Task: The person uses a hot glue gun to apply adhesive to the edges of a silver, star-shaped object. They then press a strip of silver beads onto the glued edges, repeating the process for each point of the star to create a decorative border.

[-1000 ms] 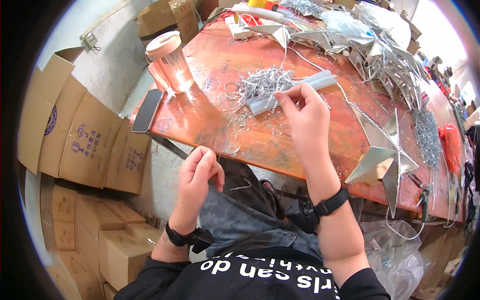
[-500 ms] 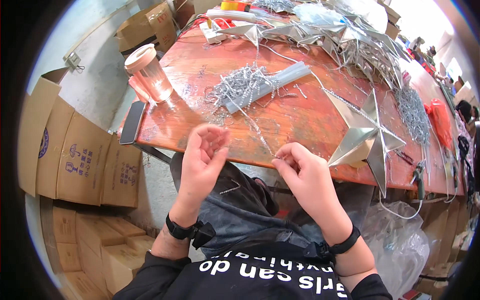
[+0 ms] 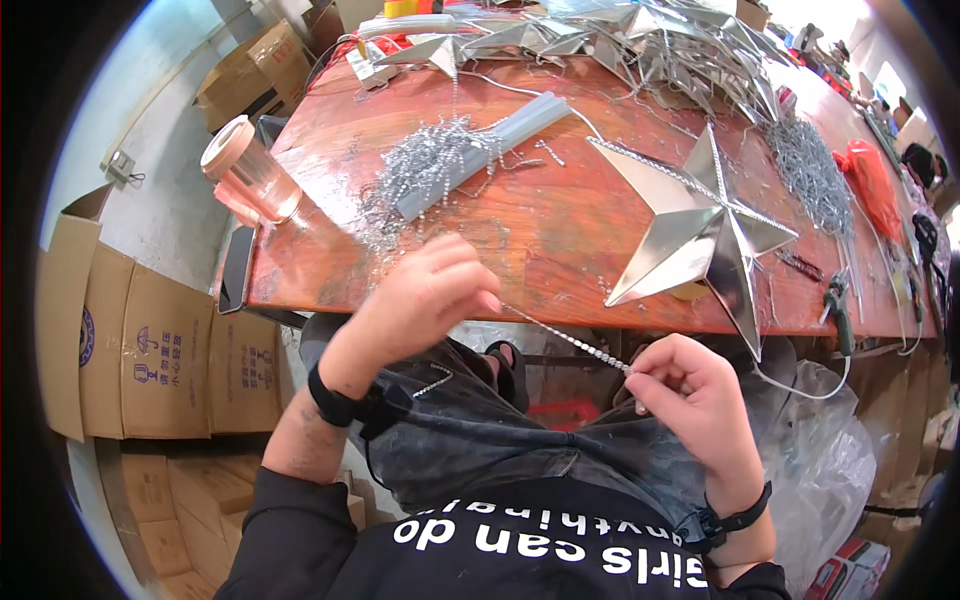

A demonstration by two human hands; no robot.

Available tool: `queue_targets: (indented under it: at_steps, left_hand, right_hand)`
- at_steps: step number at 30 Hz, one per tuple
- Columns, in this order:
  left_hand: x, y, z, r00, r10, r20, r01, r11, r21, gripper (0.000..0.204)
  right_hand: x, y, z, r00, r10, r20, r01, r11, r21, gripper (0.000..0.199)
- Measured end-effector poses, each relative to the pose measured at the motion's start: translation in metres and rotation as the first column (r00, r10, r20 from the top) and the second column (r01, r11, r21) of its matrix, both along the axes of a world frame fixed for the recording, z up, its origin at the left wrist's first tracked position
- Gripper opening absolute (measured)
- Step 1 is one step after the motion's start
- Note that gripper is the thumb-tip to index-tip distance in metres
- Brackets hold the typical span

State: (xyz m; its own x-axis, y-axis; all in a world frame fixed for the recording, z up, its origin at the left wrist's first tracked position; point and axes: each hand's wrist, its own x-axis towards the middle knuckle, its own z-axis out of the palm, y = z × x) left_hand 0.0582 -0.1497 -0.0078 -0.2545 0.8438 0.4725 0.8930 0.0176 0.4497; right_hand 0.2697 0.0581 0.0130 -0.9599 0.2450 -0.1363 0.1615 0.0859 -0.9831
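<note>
A thin strand of silver rhinestone chain (image 3: 572, 341) stretches between my hands over the table's front edge. My right hand (image 3: 690, 395) pinches its right end between thumb and fingertips, above my lap. At the other end, my left hand (image 3: 432, 292) is closed with the fingers curled down, the strand running up to its thumb; the exact grip is hidden. Beyond the left hand lies a tangled heap of the same chain (image 3: 425, 165), beside a bundle of translucent glue sticks (image 3: 530, 125). A shiny silver five-pointed star (image 3: 685, 225) with chain along some ridges rests on the table to the right.
The red-brown wooden table (image 3: 545, 235) carries a pink-lidded bottle (image 3: 265, 180), a phone (image 3: 236, 270) at the left edge, piled silver stars (image 3: 660, 50), another chain heap (image 3: 812, 175), a red bag (image 3: 873, 185) and a corded glue gun (image 3: 838, 305). Cardboard boxes (image 3: 165, 345) stand left.
My right hand has moved right and down, drawing the strand out of the heap. The left hand has turned over and closed at the strand's other end. The view has shifted slightly.
</note>
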Motion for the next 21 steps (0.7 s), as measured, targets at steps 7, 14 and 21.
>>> queue_targets:
  at_steps: [7,14,21]
  left_hand:
    - [-0.024,0.007,0.014,0.997,0.034,0.076,-0.023,0.990,-0.142,0.019]
    - [0.000,0.017,0.054,0.980,-0.058,0.191,0.094,0.978,-0.185,0.014]
    - [0.037,0.079,0.085,0.879,-0.300,0.370,0.352,0.933,-0.079,0.022]
  right_hand:
    - [0.017,0.022,-0.002,0.998,-0.023,0.064,0.025,0.999,-0.042,0.004]
    - [0.065,0.072,0.008,0.983,0.180,0.028,-0.179,0.984,-0.014,0.002]
    - [0.105,0.106,0.024,0.882,0.468,0.056,-0.424,0.735,0.530,0.037]
